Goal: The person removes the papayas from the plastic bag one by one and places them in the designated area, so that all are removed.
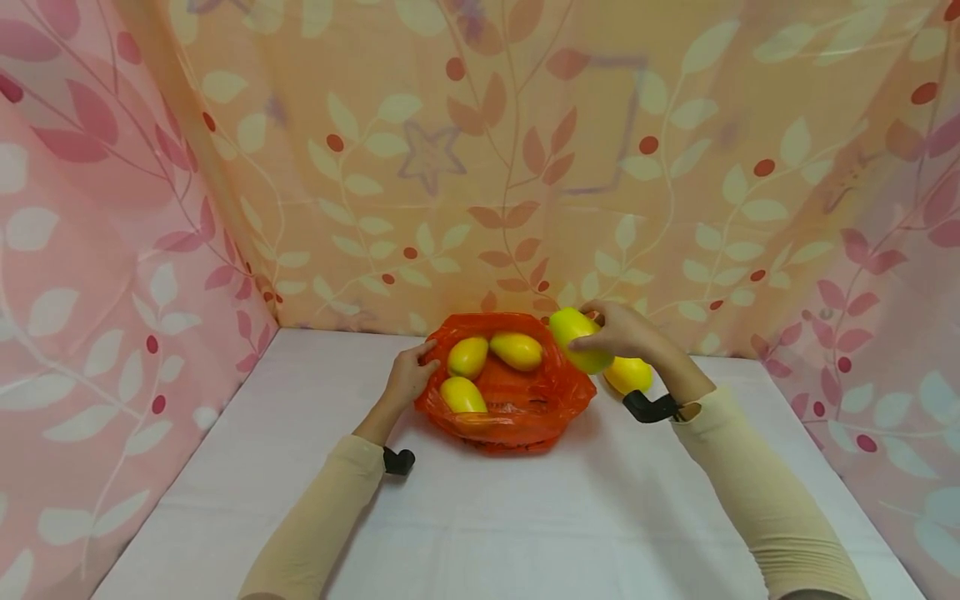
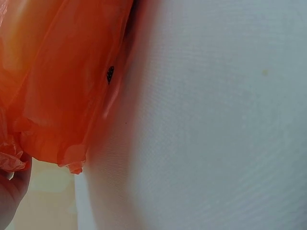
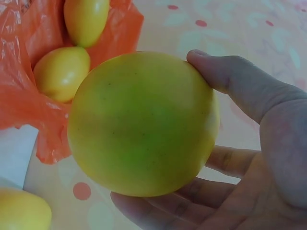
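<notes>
An orange-red plastic bag [image 1: 517,433] stands with its mouth spread wide on the table. Inside it lie three yellow mangoes, one at the back left [image 1: 468,358], one at the back [image 1: 517,352] and one at the front left [image 1: 462,396]. My left hand [image 1: 407,377] holds the bag's left rim; in the left wrist view its fingers [image 2: 19,179] meet the crumpled plastic. Above the bag's right rim, my right hand [image 1: 622,333] grips a yellow-green mango [image 3: 144,124], thumb on one side and fingers on the other.
Another yellow mango [image 1: 632,375] lies on the white tabletop [image 1: 480,533] to the right of the bag, partly behind the right wrist's black camera mount [image 1: 651,407]. Leaf-patterned curtains [image 1: 510,167] rise behind the table and along both sides.
</notes>
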Tool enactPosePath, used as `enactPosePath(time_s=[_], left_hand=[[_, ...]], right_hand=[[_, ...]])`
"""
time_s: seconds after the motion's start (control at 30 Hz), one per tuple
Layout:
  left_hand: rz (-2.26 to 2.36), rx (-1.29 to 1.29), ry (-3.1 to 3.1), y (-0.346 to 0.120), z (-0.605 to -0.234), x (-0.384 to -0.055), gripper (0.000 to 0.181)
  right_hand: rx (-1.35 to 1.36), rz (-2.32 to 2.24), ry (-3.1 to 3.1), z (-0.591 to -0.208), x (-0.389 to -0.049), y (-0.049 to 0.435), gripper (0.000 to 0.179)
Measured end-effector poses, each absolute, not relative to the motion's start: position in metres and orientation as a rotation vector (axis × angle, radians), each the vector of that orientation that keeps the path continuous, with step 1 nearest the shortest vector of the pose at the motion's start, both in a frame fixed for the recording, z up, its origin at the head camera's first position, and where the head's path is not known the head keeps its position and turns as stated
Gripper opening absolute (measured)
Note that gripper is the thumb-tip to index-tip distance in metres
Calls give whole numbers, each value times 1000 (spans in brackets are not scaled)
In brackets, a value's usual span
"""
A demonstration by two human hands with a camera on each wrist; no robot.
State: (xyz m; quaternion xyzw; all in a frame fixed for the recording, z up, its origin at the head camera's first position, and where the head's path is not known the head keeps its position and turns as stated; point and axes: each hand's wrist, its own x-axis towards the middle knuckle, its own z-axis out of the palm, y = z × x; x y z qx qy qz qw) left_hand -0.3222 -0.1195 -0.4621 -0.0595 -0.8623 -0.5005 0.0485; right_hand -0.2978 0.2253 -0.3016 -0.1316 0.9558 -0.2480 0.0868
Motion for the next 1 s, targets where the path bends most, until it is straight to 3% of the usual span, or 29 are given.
enactPosePath(time_s=[1.0], left_hand=[[-1508,-189,-2611,-118,-461,-322,45]], right_hand=[[-323,-773,2868,-288,-296,261,69]])
